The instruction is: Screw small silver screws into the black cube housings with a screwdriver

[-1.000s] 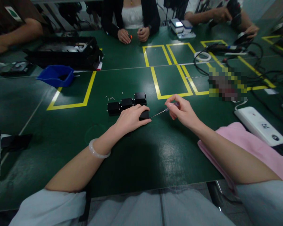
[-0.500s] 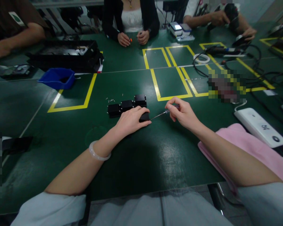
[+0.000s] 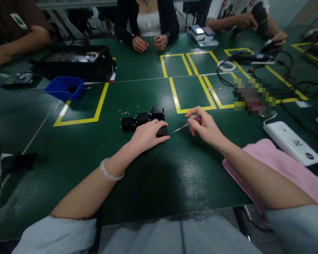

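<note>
Left hand (image 3: pixel 147 133) pinches a black block (image 3: pixel 162 132), centre frame, between thumb and fingers. Right hand (image 3: pixel 206 126) pinches a screwdriver (image 3: pixel 188 124), tip at the block's right end. Risk: off-line pressure could slip the tip into the thumb.

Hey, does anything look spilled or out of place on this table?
Mildly, yes: several tiny silver screw-like pieces lie loose beyond the row of black rectangular blocks, scattered rather than contained. The pink cloth droops over the near edge of the green table. Nothing looks plainly damaged.
</note>
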A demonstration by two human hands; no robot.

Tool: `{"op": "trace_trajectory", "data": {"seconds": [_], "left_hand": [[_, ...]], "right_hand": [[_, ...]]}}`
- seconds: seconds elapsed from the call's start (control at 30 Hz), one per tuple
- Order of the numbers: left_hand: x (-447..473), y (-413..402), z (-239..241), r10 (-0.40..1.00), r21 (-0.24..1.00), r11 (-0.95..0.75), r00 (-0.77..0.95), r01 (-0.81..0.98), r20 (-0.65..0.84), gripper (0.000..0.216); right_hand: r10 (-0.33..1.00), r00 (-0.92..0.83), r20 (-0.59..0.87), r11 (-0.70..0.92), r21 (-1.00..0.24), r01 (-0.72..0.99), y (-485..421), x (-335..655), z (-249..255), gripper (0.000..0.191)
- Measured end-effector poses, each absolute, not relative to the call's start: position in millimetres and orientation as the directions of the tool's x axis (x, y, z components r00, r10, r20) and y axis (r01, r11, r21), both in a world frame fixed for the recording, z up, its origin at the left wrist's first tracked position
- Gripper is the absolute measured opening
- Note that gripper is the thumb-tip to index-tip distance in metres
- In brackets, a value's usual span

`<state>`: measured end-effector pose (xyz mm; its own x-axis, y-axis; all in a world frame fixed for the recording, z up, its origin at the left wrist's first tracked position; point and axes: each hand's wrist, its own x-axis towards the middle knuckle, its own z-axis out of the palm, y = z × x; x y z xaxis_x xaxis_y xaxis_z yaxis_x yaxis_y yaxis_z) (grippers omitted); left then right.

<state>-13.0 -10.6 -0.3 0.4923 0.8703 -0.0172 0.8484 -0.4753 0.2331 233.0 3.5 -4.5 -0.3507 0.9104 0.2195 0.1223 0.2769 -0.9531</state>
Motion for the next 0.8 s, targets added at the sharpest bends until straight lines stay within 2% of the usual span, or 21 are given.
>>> {"op": "trace_trajectory", "data": {"seconds": [0.23, 0.4, 0.6, 0.8], "left_hand": [[-12.6, -11.4, 0.6, 0.873, 0.239, -0.469, 0.488, 0.850, -0.022, 0.047], [-12.7, -10.9, 0.0, 0.872, 0.241, -0.469, 0.488, 0.850, -0.025, 0.048], [-12.9, -11.0, -0.2, 0.870, 0.239, -0.474, 0.492, 0.847, -0.018, 0.047], [-12.4, -11.2, 0.2, 0.875, 0.236, -0.464, 0.483, 0.854, -0.029, 0.048]], "right_hand": [[0.929, -0.329, 0.171, 0.245, -0.949, 0.197, 4.7, 233.7, -6.4, 0.021], [0.914, -0.347, 0.212, 0.264, -0.958, 0.111, 3.8, 233.0, -5.2, 0.017], [0.925, -0.342, 0.168, 0.242, -0.952, 0.189, 3.4, 232.9, -3.7, 0.019], [0.906, -0.360, 0.221, 0.280, -0.953, 0.119, 2.5, 232.4, -3.4, 0.016]]}}
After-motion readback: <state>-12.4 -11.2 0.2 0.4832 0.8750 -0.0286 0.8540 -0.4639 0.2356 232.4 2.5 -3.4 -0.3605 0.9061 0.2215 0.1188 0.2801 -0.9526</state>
